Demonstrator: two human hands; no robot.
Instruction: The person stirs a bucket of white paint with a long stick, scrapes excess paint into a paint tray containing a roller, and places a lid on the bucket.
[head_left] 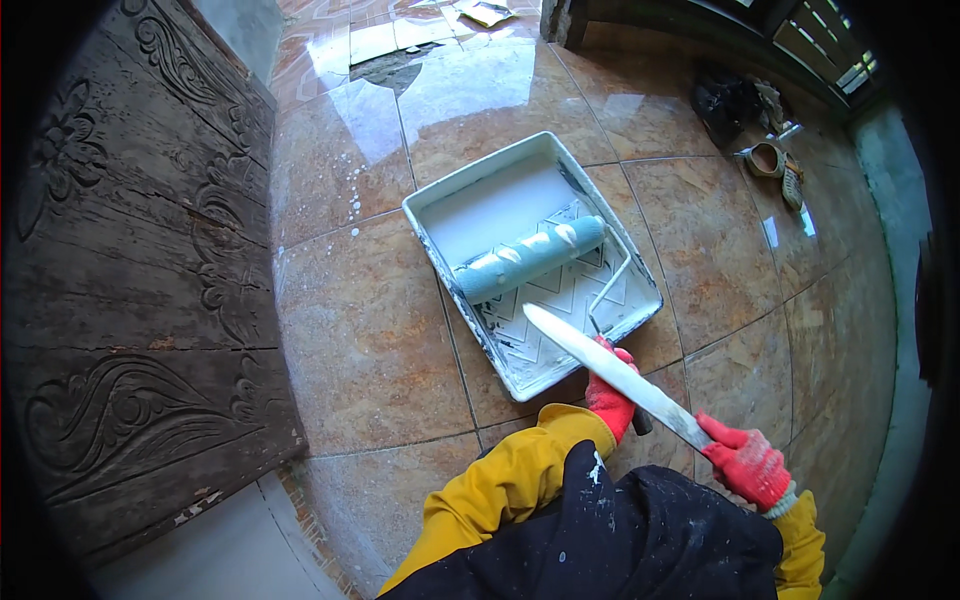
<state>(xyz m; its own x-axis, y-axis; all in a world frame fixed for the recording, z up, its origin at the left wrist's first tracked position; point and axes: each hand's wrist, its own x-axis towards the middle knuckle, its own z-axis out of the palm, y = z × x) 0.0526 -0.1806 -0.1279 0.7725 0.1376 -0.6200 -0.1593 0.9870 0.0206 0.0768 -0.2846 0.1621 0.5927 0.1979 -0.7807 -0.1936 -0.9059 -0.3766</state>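
Note:
A paint tray [480, 345] with white paint in its far end sits on the tiled floor before me. Across it lies a paint roller [530, 262], its pale blue-green sleeve streaked with white, resting over the ridged slope. My left hand [612, 398], in a red glove, is closed around the roller's handle at the tray's near right corner; a dark handle end pokes out beside it. My right hand [748, 463], also red-gloved, grips the lower end of a flat stick [620, 375] coated in white paint. The stick slants up-left, passing above the left hand, its tip over the tray.
A dark carved wooden panel [150, 230] stands along the left. At the far right are a black plastic bag [725, 105] and a pair of light shoes [790, 183]. White drips [354, 190] spot the tiles left of the tray. Broken flooring [390, 68] shows at the back.

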